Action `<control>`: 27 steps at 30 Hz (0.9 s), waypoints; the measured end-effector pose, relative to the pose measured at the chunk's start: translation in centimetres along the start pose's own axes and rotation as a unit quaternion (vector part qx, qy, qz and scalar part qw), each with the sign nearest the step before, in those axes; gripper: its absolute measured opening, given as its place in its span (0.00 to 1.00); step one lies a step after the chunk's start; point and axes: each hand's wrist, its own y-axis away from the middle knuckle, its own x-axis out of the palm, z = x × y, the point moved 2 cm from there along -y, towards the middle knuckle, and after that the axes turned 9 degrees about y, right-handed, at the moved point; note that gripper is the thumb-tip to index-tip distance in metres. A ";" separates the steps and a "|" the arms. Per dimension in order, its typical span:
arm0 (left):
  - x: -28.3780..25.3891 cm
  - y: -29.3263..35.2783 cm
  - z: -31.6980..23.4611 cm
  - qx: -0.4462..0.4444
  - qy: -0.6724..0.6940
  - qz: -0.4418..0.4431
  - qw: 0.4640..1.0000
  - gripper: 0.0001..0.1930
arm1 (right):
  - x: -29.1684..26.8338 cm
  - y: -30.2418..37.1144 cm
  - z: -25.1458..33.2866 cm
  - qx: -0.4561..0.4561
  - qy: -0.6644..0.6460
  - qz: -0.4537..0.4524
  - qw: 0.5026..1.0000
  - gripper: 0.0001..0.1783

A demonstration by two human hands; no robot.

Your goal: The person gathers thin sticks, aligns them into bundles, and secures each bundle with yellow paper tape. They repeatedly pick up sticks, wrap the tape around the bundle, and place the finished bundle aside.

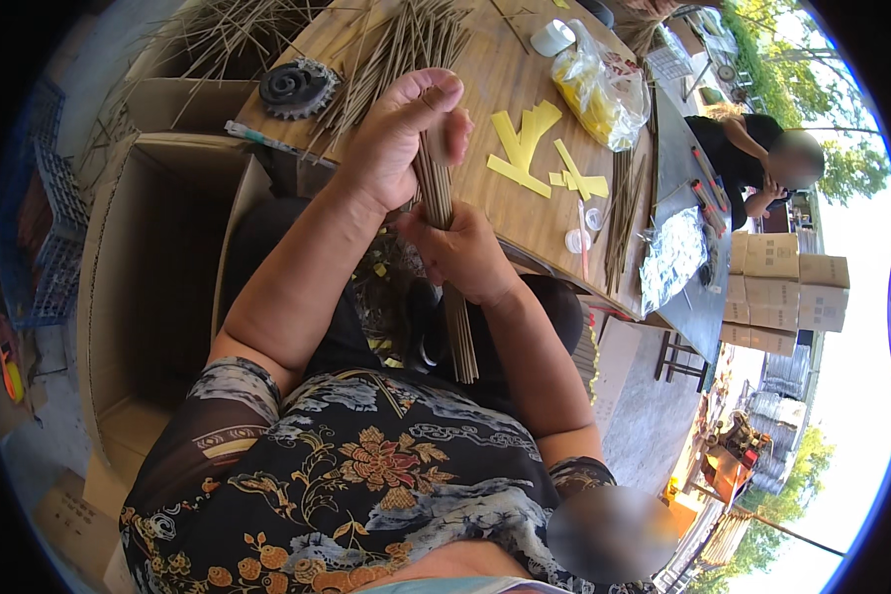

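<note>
Brown stick bundle (436,183) | runs through both hands (406,134) (470,252), curled closed around it | left beyond right

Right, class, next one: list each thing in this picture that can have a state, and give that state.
Stick bundle: gathered, held, lower ends free
Left grip: curled at the bundle's upper part
Right grip: closed around it lower down
Loose sticks: heaped crisscross on the wooden table
Yellow strips: loose, some overlapping
Clear plastic bag: crumpled, yellow contents showing
Large cardboard box: open
Distant cartons: stacked
</note>
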 end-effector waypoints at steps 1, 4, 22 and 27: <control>0.4 0.3 0.1 0.011 -0.019 -0.026 0.999 0.16 | 0.0 0.0 0.0 0.003 0.013 -0.016 1.000 0.09; -0.4 0.1 0.3 0.028 -0.059 -0.026 0.998 0.17 | 0.1 -0.6 -0.8 -0.074 0.149 -0.142 0.976 0.08; -0.5 0.3 -0.1 -0.025 -0.027 -0.019 0.999 0.07 | 0.9 -0.2 -0.8 -0.018 0.213 -0.158 0.964 0.16; -1.0 0.1 0.1 -0.010 -0.017 -0.050 0.999 0.05 | 1.0 -0.6 -1.2 -0.039 0.218 -0.166 0.961 0.15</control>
